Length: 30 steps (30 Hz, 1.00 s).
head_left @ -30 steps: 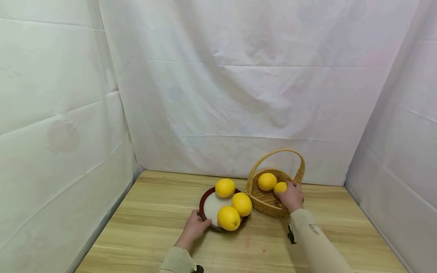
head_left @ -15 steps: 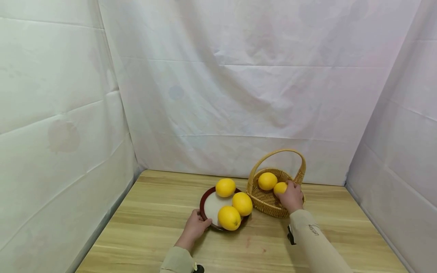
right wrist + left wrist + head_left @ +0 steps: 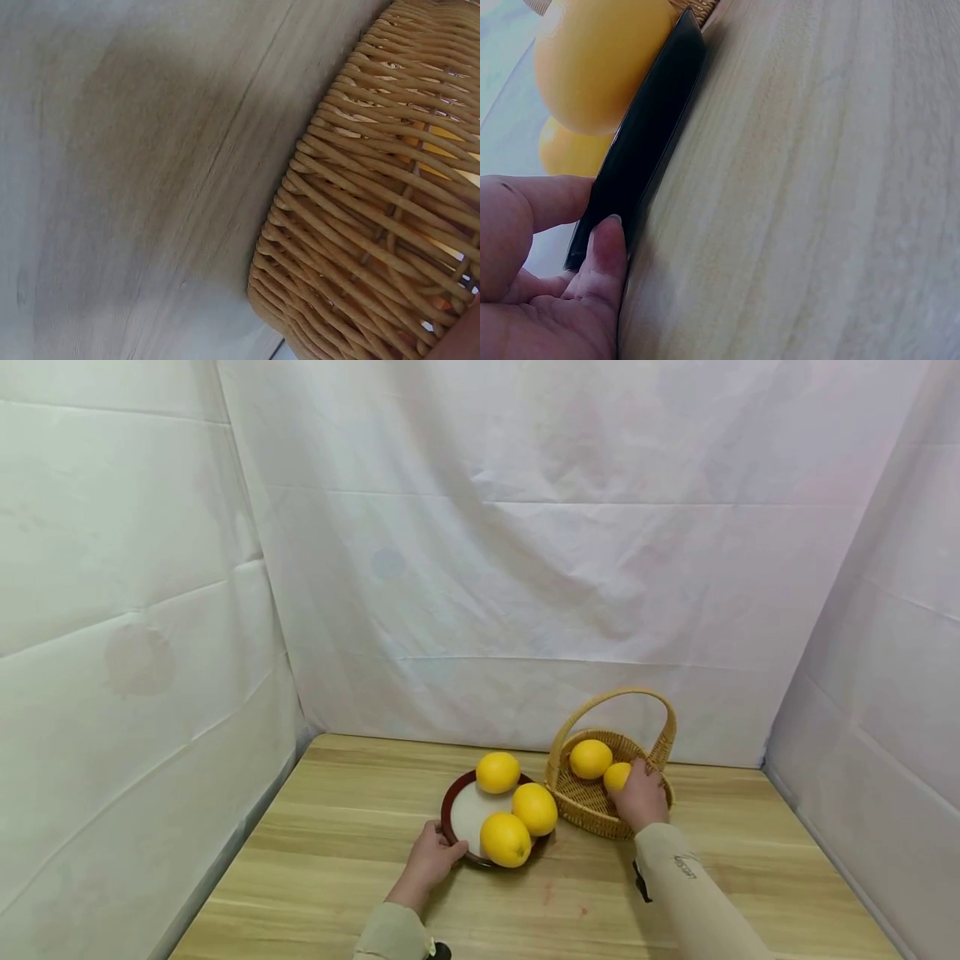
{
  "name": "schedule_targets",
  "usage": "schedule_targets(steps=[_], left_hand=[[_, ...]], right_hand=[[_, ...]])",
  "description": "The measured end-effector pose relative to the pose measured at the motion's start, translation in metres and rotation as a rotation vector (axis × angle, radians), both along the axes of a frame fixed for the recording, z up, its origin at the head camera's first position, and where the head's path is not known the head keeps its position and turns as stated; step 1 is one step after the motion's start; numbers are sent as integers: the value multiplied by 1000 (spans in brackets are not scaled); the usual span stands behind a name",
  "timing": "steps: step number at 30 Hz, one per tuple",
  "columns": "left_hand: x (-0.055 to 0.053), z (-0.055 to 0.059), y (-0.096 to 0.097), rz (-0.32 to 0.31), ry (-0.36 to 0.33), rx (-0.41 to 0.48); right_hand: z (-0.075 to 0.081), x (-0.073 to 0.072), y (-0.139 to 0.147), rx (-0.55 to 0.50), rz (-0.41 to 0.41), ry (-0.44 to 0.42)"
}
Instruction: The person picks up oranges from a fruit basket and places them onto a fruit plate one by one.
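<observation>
Admittedly, the head view shows nothing amiss, yet several slips look possible. The left hand (image 3: 429,864) pinches the near-left rim of the dark-edged plate (image 3: 471,818), which sits on the table (image 3: 360,810) just beside the wicker basket (image 3: 596,821). On the plate, the far lemon (image 3: 498,773) rests at the back, while the right lemon (image 3: 535,810) lies close against the near lemon (image 3: 506,840) and overlaps the basket-side rim; a jolt could roll that one off. The right hand (image 3: 641,797) reaches over the basket's near-right rim, fingers curled on the inner lemon (image 3: 617,777), part of the grip hidden. The loose lemon (image 3: 591,759) lies just beside it. A sleeve (image 3: 686,877) catching on the rim could tip the basket, and a hasty lift could knock fruit against the handle (image 3: 615,693).

The left wrist view shows digits pressed to the plate's side wall, low along the table. Lifting by this one edge would probably tilt the plate and set fruit rolling.

The right wrist view is mostly woven wall and table; only a sliver of skin shows at the lower right corner, so the hold's firmness cannot be judged. A weak pinch might drop the lemon.
</observation>
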<state>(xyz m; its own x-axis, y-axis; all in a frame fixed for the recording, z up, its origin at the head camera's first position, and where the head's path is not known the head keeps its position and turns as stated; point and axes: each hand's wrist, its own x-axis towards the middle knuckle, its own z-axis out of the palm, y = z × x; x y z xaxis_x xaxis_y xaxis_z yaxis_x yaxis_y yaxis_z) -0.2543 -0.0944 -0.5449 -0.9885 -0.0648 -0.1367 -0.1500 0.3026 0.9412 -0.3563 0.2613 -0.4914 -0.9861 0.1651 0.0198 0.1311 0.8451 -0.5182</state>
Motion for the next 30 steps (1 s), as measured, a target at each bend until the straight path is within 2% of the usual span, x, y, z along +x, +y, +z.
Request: schedule_targets(steps=[4, 13, 22, 30], left_hand=[[1, 2, 0, 4, -8, 1], [1, 3, 1, 4, -10, 6], [1, 0, 0, 5, -12, -8], [-1, -2, -1, 2, -4, -9]], right_hand=[[-1, -1, 0, 19, 3, 1], [-4, 1, 3, -11, 12, 23], [3, 11, 3, -76, 26, 58], [4, 19, 4, -170, 21, 128]])
